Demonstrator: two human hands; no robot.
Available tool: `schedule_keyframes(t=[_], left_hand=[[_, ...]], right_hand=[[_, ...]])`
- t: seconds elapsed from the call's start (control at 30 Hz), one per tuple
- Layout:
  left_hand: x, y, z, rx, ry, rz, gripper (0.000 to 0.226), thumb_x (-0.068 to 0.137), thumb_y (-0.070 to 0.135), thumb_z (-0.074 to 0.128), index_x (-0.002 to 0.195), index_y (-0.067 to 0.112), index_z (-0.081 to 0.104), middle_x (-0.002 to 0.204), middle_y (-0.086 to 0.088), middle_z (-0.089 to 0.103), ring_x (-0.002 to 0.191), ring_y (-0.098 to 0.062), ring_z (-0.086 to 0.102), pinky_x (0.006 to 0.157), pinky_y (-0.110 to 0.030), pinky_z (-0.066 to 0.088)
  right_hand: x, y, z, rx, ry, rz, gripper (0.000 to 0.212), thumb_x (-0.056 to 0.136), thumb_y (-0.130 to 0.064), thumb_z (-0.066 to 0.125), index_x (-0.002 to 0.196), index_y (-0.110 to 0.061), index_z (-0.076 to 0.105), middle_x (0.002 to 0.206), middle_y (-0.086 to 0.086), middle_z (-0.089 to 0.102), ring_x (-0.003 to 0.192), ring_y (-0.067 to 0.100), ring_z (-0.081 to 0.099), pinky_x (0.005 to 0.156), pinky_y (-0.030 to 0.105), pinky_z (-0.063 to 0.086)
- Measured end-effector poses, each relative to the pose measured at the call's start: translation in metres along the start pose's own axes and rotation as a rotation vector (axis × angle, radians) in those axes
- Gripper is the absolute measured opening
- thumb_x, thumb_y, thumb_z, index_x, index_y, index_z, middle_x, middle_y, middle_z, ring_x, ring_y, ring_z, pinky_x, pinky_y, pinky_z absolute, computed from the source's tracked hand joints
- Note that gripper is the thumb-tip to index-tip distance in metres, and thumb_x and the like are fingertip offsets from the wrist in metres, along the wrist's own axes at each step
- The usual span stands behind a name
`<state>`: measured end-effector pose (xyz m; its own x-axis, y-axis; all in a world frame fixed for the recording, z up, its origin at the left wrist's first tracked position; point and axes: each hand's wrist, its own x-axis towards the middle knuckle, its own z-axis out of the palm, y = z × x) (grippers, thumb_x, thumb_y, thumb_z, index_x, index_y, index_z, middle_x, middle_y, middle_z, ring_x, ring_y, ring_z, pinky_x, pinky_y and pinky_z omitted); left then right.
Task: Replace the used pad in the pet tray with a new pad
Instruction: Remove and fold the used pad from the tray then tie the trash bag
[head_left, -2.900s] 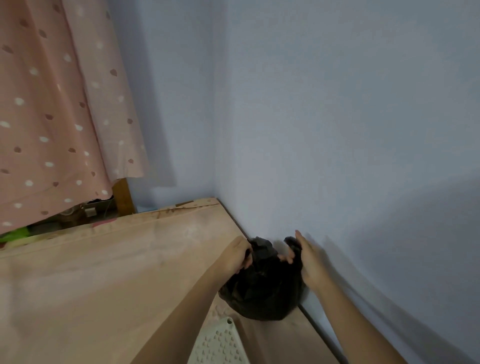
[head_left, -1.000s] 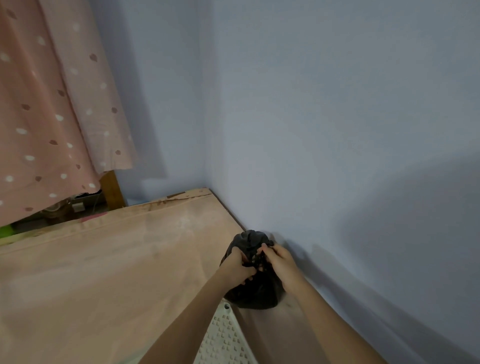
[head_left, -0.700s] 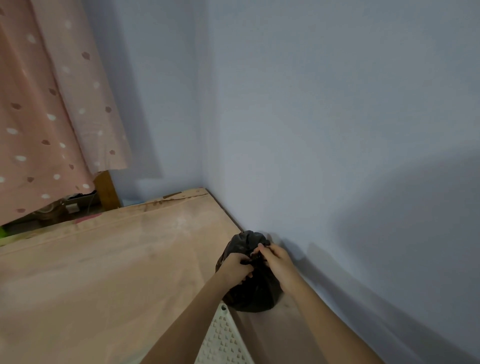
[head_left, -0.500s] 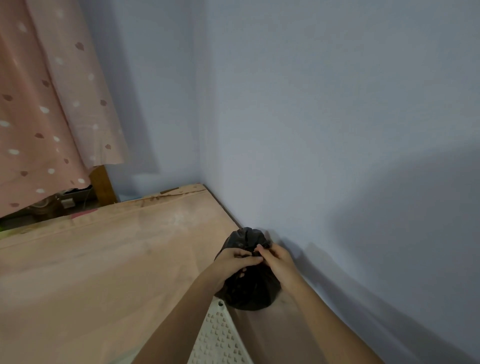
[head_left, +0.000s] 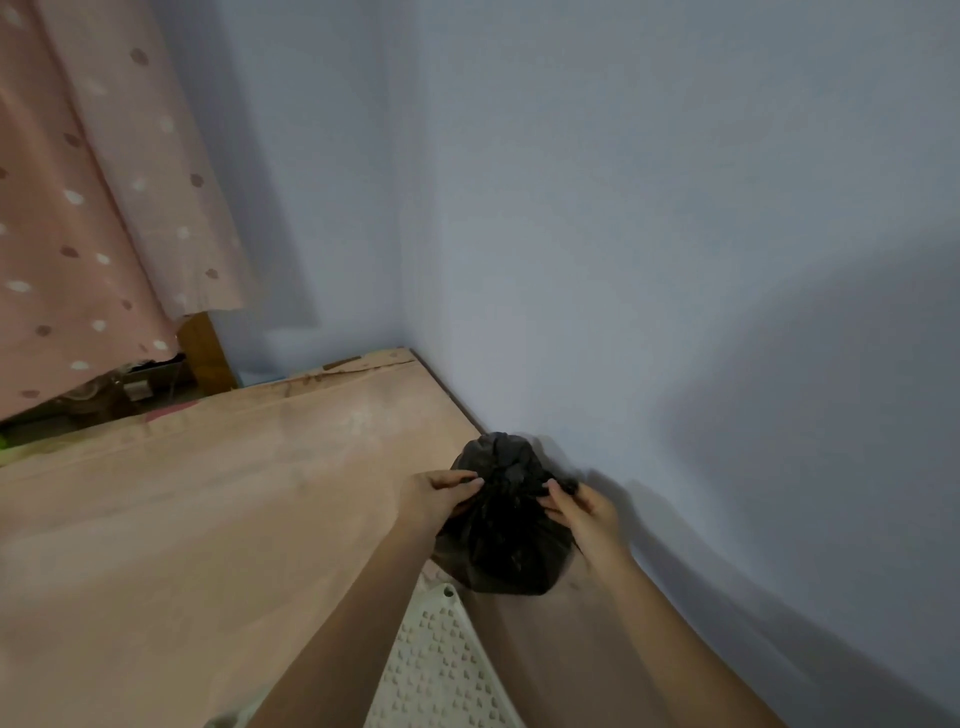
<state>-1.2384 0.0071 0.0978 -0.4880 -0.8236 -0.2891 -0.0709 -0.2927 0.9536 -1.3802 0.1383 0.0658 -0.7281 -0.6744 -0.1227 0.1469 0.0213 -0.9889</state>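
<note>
Black bag sits lower centre on the pinkish floor, tight against the wall, which props it upright. Left hand and right hand each pinch the gathered neck from opposite sides, fingers curled on plastic, probably cinching a knot. Perforated tray corner lies just below the bag. Used pad not visible, presumably inside.

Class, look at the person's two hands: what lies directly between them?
In the head view, the gathered neck of the black bag lies between the left hand and the right hand; both pinch it.
</note>
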Motion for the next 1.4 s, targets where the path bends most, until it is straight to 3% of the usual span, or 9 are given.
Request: schedule_keyframes(t=[0.1,0.33,0.6,0.73,0.87,0.97,1.07,1.33,1.4], left_hand=[[0.007,-0.003,-0.011,-0.026,0.05,0.012,0.013,0.074,0.0,0.077,0.087,-0.001,0.074,0.071,-0.006,0.071,0.058,-0.009,0.068,0.058,-0.013,0.055],[0.031,-0.011,-0.037,-0.012,0.111,-0.004,0.01,0.075,0.001,0.076,0.085,-0.002,0.073,0.056,0.0,0.07,0.049,-0.005,0.065,0.051,-0.013,0.053],[0.069,-0.006,-0.062,0.057,0.199,-0.015,0.012,0.074,0.002,0.077,0.084,-0.002,0.073,0.065,-0.009,0.066,0.058,-0.017,0.059,0.048,-0.012,0.052],[0.084,-0.008,-0.072,0.083,0.211,-0.027,0.014,0.075,0.0,0.076,0.086,-0.005,0.072,0.066,-0.011,0.064,0.058,-0.019,0.057,0.047,-0.013,0.053],[0.095,-0.014,-0.084,0.15,0.231,-0.029,0.015,0.074,0.002,0.077,0.086,-0.006,0.072,0.059,-0.009,0.063,0.054,-0.019,0.056,0.046,-0.013,0.052],[0.1,-0.017,-0.088,0.154,0.243,-0.047,0.015,0.074,0.0,0.077,0.086,-0.008,0.071,0.048,-0.005,0.061,0.042,-0.012,0.057,0.045,-0.013,0.052],[0.102,-0.02,-0.091,0.148,0.255,-0.059,0.017,0.075,-0.001,0.076,0.089,-0.009,0.07,0.059,-0.01,0.06,0.048,-0.017,0.057,0.044,-0.013,0.052],[0.114,-0.03,-0.103,0.293,0.283,-0.062,0.019,0.074,0.006,0.079,0.086,-0.007,0.073,0.064,-0.009,0.063,0.049,-0.016,0.058,0.051,-0.022,0.057],[0.116,-0.033,-0.101,0.455,0.265,-0.022,0.019,0.077,0.012,0.077,0.087,-0.004,0.074,0.069,-0.012,0.067,0.055,-0.021,0.061,0.066,-0.035,0.057]], right_hand=[[0.005,0.004,-0.008,0.087,0.056,0.046,0.014,0.093,-0.016,0.057,0.096,-0.005,0.065,0.084,0.013,0.073,0.084,0.023,0.072,0.074,0.026,0.058],[0.013,0.011,-0.027,0.256,0.148,0.125,0.021,0.097,-0.017,0.051,0.102,0.003,0.057,0.091,0.02,0.07,0.08,0.022,0.072,0.062,0.024,0.058],[0.028,0.024,-0.039,0.405,0.292,0.254,0.022,0.099,-0.017,0.046,0.098,0.002,0.057,0.087,0.018,0.069,0.068,0.017,0.073,0.057,0.026,0.059],[0.031,0.029,-0.043,0.455,0.365,0.305,0.02,0.098,-0.02,0.048,0.089,-0.004,0.057,0.069,0.008,0.073,0.061,0.014,0.072,0.067,0.031,0.058],[0.031,0.034,-0.047,0.481,0.4,0.314,0.022,0.099,-0.019,0.048,0.101,0.001,0.056,0.067,0.007,0.073,0.061,0.015,0.071,0.057,0.027,0.059],[0.033,0.036,-0.051,0.471,0.413,0.311,0.026,0.1,-0.017,0.045,0.111,0.005,0.054,0.076,0.009,0.072,0.066,0.016,0.07,0.06,0.028,0.059],[0.033,0.033,-0.051,0.468,0.421,0.314,0.029,0.101,-0.017,0.043,0.115,0.007,0.052,0.072,0.006,0.074,0.071,0.018,0.069,0.062,0.028,0.06],[0.036,0.031,-0.043,0.646,0.505,0.346,0.038,0.103,-0.018,0.036,0.128,0.009,0.045,0.103,0.019,0.066,0.077,0.018,0.065,0.07,0.022,0.058],[0.033,0.031,-0.037,0.666,0.518,0.375,0.038,0.103,-0.022,0.035,0.128,0.005,0.046,0.127,0.022,0.055,0.094,0.025,0.065,0.09,0.028,0.051]])
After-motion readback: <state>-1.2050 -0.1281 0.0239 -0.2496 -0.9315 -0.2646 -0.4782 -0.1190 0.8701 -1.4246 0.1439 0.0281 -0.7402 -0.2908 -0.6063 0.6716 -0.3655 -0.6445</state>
